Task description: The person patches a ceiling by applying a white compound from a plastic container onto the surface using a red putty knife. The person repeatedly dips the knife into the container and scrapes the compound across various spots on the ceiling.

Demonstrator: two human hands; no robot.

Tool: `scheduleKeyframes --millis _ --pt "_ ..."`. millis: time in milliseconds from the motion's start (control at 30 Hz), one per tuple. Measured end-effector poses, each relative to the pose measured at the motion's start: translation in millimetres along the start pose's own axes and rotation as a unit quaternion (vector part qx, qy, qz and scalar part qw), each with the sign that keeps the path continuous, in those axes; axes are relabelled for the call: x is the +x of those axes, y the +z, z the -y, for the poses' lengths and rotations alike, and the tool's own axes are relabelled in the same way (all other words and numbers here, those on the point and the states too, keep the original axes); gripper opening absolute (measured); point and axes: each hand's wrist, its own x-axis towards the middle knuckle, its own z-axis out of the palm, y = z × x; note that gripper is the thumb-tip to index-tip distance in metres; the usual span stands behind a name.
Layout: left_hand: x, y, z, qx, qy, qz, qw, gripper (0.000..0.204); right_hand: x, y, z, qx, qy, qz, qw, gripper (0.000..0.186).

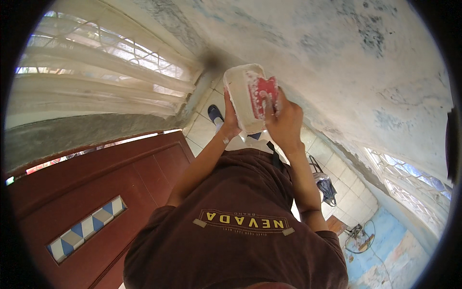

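Observation:
My left hand point(231, 119) grips the near left side of a pale rectangular plastic tub point(231, 79), held up in front of my chest. White paste is smeared on the tub's inside and rim. My right hand point(288, 124) pinches a red plastic putty spreader point(267, 86), its fingers wrapped over the near part. Crumbs and smears of white paste coat the spreader. It is tilted inside the tub, by the right wall; whether its edge touches the bottom cannot be made out.
A patchy, partly plastered wall point(337, 62) rises ahead and to the right. Left are a curtained window point(101, 67) and a brown-red door point(125, 168). A dark bag point(327, 189) and a coiled cable point(360, 238) lie at right, near a latticed window point(409, 168). A sandalled foot point(214, 113) stands on floor tiles.

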Motion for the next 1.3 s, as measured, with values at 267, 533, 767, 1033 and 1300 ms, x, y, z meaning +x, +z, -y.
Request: scheduleKeyframes --millis 267,533,767,1033,1300 --pt "11 4 -9 -0.01 0.007 0.041 0.999 0.083 13 0 -6 -0.082 -0.047 -0.005 0.995 0.026" --pt "13 0 -7 0.052 0.03 0.035 0.998 0.085 14 8 -15 -0.135 -0.099 -0.011 0.986 0.031" --pt "18 20 -9 0.073 0.033 0.045 0.996 0.082 21 13 -25 -0.154 -0.078 0.008 0.985 0.027" --pt "11 15 -25 0.073 0.108 -0.006 0.992 0.083 32 -25 -18 0.216 0.079 -0.036 0.973 0.028" --pt "-18 2 -63 0.008 0.088 0.045 0.995 0.083 -1 50 -55 0.463 0.004 -0.046 0.885 0.038"
